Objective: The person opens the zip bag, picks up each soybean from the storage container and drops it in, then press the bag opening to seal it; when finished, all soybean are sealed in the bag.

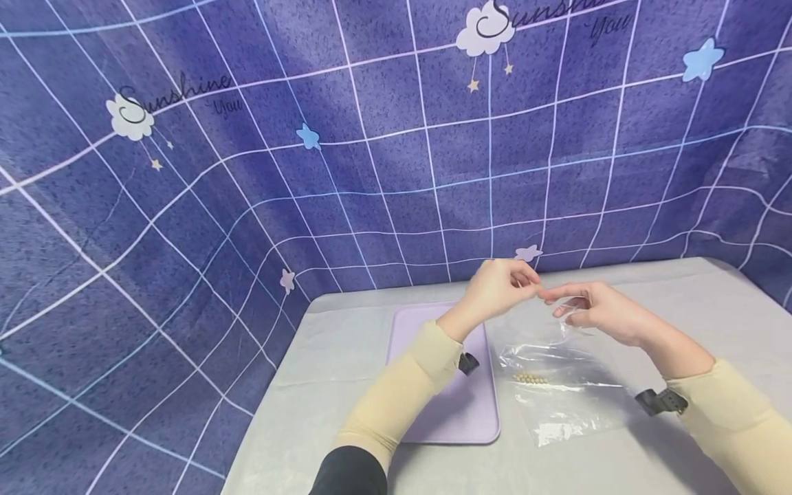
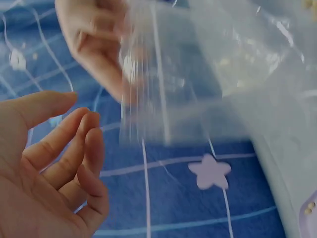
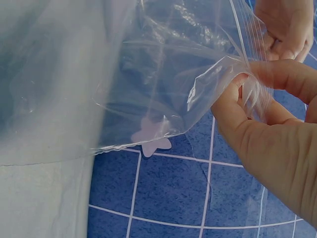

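Note:
A clear plastic zip bag [image 1: 575, 405] hangs from my right hand [image 1: 597, 309] over the table. In the right wrist view, the thumb and fingers pinch the bag [image 3: 163, 64] near its zip edge, with the film bunched between them. My left hand [image 1: 501, 285] is beside that edge, its fingertips close to the right hand's in the head view. The left wrist view has the left hand [image 2: 59, 158] apart from the bag, fingers loosely bent and nothing between them. A small cluster of gold beads [image 1: 531, 379] appears through or against the clear film.
Below my left forearm lies a light purple tray [image 1: 445, 412]; a few gold beads [image 2: 309, 207] show at it in the left wrist view. The table [image 1: 297, 385] has a pale cloth, and a blue grid-patterned curtain [image 1: 396, 172] stands behind and along the left side.

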A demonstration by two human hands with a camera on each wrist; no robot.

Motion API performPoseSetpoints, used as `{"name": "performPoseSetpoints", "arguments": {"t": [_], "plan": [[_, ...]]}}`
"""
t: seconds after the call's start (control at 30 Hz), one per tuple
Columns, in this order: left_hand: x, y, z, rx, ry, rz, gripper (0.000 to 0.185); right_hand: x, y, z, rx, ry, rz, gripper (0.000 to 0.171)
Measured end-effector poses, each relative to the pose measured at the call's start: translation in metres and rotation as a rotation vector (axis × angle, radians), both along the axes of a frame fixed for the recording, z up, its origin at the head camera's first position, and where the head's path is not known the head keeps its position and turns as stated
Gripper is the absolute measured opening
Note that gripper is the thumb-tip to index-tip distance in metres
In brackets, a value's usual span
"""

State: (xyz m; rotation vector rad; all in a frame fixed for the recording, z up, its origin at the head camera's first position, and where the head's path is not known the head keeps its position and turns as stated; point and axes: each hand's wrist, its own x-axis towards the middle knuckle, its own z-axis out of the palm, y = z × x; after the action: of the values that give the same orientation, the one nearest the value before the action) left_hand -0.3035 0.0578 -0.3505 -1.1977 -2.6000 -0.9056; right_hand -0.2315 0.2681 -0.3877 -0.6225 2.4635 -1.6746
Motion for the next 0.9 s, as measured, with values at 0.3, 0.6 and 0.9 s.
{"name": "performPoseSetpoints", "arguments": {"t": [0.3,0.6,0.9], "plan": [[-0.055,-0.020,-0.029,0.072,-0.086,0.166,0.004,-0.002,-0.001,-0.001,0.020,-0.014,-0.004,0.056],[-0.087,-0.039,-0.080,-0.026,-0.165,0.349,0.005,-0.003,0.000,-0.004,0.006,-0.025,-0.005,0.057],[-0.100,-0.046,-0.113,-0.173,-0.187,0.443,0.007,-0.003,0.000,-0.005,-0.004,-0.021,-0.003,0.056]]}}
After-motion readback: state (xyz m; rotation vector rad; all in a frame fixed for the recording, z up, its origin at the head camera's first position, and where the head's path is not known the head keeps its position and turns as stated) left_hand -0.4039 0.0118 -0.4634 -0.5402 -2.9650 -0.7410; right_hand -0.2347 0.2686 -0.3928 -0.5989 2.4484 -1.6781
